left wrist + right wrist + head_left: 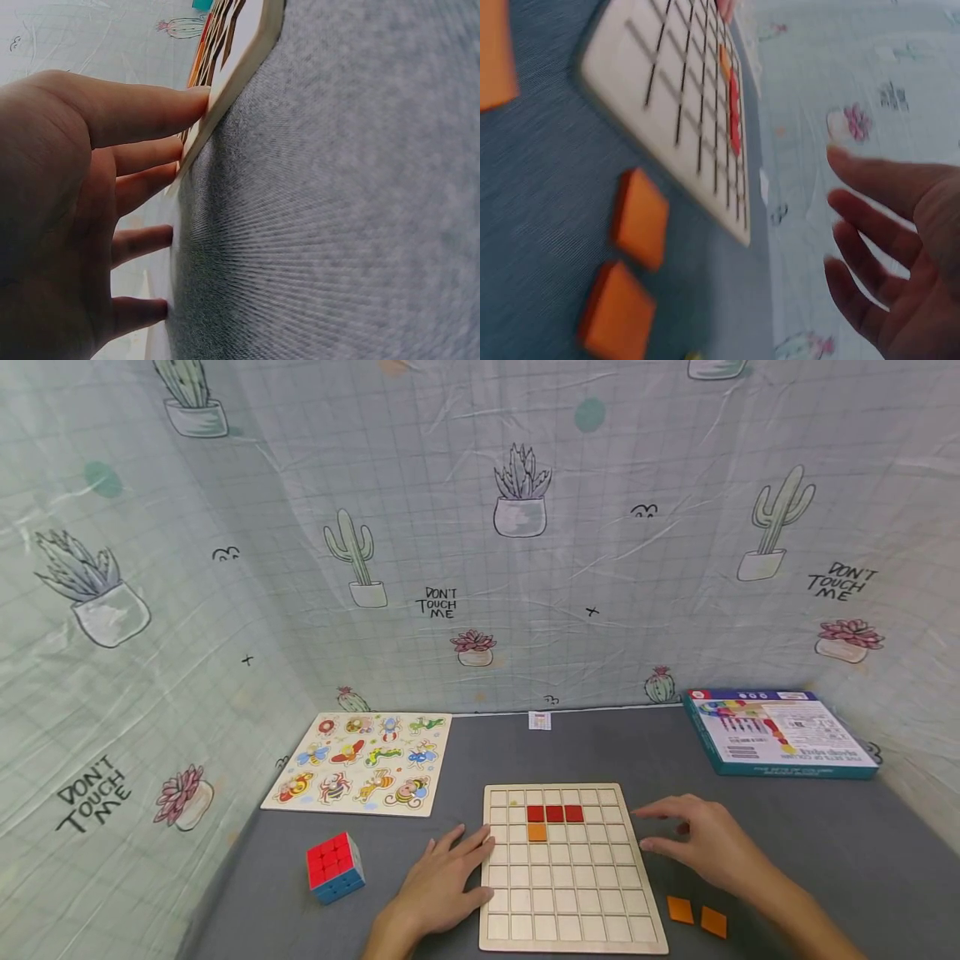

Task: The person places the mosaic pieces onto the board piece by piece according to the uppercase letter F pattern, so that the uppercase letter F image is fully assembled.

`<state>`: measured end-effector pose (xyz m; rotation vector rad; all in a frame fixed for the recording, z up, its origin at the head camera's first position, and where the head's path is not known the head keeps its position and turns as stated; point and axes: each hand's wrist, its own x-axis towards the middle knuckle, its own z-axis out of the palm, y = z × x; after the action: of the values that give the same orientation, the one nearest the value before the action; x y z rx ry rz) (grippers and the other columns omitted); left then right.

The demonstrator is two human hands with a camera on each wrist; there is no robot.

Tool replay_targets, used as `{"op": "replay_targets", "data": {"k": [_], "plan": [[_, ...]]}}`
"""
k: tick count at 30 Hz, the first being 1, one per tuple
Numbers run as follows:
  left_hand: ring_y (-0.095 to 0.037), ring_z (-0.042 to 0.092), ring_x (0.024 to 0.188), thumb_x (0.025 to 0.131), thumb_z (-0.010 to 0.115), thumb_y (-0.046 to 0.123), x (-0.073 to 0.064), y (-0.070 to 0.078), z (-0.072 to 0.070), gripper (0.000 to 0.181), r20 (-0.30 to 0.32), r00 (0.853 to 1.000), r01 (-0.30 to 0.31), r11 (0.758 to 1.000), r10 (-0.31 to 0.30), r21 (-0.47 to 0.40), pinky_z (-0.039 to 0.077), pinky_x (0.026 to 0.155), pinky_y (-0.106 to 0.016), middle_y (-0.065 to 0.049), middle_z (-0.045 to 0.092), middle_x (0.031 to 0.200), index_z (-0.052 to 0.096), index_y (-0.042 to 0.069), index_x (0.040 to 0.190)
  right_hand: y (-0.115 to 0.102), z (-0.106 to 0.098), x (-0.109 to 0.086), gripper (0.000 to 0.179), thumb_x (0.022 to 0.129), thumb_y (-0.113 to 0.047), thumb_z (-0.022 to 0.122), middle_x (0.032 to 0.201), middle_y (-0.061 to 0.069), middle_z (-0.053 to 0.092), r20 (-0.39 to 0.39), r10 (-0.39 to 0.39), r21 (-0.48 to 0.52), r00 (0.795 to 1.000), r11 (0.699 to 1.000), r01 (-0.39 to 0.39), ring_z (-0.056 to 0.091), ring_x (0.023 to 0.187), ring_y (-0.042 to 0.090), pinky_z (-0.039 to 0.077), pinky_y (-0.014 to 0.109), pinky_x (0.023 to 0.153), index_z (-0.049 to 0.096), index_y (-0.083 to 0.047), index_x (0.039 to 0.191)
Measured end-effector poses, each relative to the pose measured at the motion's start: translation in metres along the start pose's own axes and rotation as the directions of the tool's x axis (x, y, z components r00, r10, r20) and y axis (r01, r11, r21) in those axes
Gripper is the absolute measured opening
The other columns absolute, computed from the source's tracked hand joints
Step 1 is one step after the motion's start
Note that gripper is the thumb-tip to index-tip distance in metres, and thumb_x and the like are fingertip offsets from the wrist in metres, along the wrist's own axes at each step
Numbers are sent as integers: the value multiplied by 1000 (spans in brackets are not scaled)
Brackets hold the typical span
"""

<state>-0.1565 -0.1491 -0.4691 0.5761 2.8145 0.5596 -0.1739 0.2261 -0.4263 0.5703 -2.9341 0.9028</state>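
Observation:
A pale wooden grid board (566, 878) lies on the table. In its upper rows sit three red square tiles (554, 813) side by side, with one orange tile (537, 832) below the leftmost. My left hand (442, 883) is spread at the board's left edge; in the left wrist view the thumb (161, 112) touches the rim. To the right of the board hovers my right hand (705, 843), fingers loosely extended and holding nothing. Below it, two loose orange tiles (680, 910) rest near the board's lower right corner. The right wrist view shows another orange piece (493, 56) at its upper left.
A red and blue puzzle cube (334, 867) stands left of my left hand. Behind it lies a wooden insect puzzle board (367, 767). A flat teal-edged box (783, 735) is at the back right, and a small white label (539, 721) lies by the curtain (585, 560).

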Motion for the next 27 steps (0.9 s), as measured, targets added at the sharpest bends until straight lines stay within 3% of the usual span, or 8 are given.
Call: {"op": "replay_targets", "data": {"k": [6,9,12,18,27], "plan": [[-39,36,152,91,70,39,0,-1,-1,65,-5,1000,1,1000,-1,-1,30,114,-76,6,42,164,52,24,152,27,4,-23,37,86,-40,80,114,-1,76,125,-14,65,992,998,6,62,89,1,52,20,69,76,-21,118],[-39,36,152,91,70,40,-1,-1,-1,65,-3,1000,2,1000,-2,-4,30,115,-76,6,42,164,52,24,152,37,9,-33,36,86,-40,79,112,0,77,151,-40,81,988,996,28,61,91,-6,52,19,69,76,-21,116],[-39,35,152,91,70,40,-1,0,-1,65,5,1000,5,1000,-5,-5,29,115,-75,7,42,164,51,25,152,45,14,-41,35,85,-41,80,110,-2,77,149,-81,77,986,995,70,62,95,-9,53,20,71,76,-21,114],[-39,35,152,92,70,41,1,0,0,66,15,1000,7,1000,-7,-1,30,115,-75,7,41,164,51,26,152,61,18,-53,33,83,-45,80,109,-12,74,235,-80,40,969,997,73,55,94,-12,52,18,77,76,-29,111],[-39,36,152,92,70,41,1,-1,1,65,14,1000,4,1000,-4,-8,31,115,-75,6,42,164,51,25,152,72,23,-54,31,84,-44,80,104,-16,72,278,-96,19,956,995,94,49,88,-12,51,20,73,77,-28,111]]}}
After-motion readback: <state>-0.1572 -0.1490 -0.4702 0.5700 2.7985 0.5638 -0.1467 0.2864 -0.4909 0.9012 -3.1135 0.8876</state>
